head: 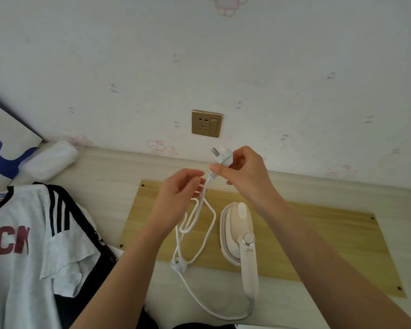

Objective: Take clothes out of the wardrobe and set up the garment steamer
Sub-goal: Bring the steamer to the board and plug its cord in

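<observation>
A white handheld garment steamer [241,236] lies on a wooden board [318,238] on the pale table. Its white cord [199,233] loops beside it on the left. My right hand [244,172] pinches the white plug [221,156], prongs pointing up-left toward the gold wall socket [206,123] just above. My left hand [178,193] hovers beside the cord just under the plug, fingers loosely curled; whether it touches the cord is unclear. A grey T-shirt with black stripes and red letters [22,245] lies at the left.
A white rolled bundle [50,157] and a panel with a blue deer picture [3,148] sit at the back left against the patterned wall. Dark fabric [97,276] lies under the T-shirt's edge.
</observation>
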`<state>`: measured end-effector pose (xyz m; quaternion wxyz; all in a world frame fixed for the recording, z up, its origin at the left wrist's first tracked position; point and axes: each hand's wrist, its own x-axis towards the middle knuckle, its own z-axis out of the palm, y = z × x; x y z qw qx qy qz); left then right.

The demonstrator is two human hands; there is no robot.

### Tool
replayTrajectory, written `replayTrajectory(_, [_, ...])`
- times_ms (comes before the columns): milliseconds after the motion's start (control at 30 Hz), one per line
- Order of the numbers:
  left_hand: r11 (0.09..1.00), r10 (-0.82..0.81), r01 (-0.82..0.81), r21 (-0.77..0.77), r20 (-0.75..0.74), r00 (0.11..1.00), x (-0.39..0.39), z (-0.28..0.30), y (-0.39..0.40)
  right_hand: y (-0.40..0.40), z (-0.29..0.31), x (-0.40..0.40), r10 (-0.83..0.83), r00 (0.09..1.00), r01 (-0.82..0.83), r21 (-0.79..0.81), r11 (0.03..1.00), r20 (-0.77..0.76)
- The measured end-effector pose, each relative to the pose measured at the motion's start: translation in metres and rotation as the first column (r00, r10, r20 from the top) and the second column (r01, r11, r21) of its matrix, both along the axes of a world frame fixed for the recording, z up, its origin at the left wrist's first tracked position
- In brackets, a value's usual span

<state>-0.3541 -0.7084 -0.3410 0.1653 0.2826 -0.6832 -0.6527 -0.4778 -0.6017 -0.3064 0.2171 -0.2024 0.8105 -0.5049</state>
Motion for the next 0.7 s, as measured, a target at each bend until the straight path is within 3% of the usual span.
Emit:
replayTrajectory(133, [0.999,0.015,-0.016,-0.034,-0.053,0.998,-0.008,0.016,0.007,-0.005,0.0,0.001,-0.054,0.996,0.057,0.041,0.998,-0.076])
replayTrajectory(333, [0.961,0.058,-0.059,-0.27,-0.011,0.998,-0.013,0.001,0.011,-0.006,0.0,0.004,-0.066,0.997,0.068,0.041,0.997,-0.048])
replayTrajectory(400, [0.955,0.079,-0.081,-0.286,-0.018,0.997,-0.015,-0.002,0.009,-0.005,-0.001,0.003,-0.064,0.998,0.065,0.034,0.997,-0.02])
replayTrajectory(567, [0.981,0.107,-0.114,-0.156,-0.052,0.993,-0.019,-0.007,-0.004,-0.003,-0.003,-0.006,-0.01,0.965,0.041,-0.115,0.993,0.262])
replayTrajectory(700, [0.994,0.103,-0.102,0.034,-0.049,0.993,-0.028,-0.022,-0.014,-0.014,-0.014,-0.011,-0.004,0.973,0.031,-0.117,0.993,0.23])
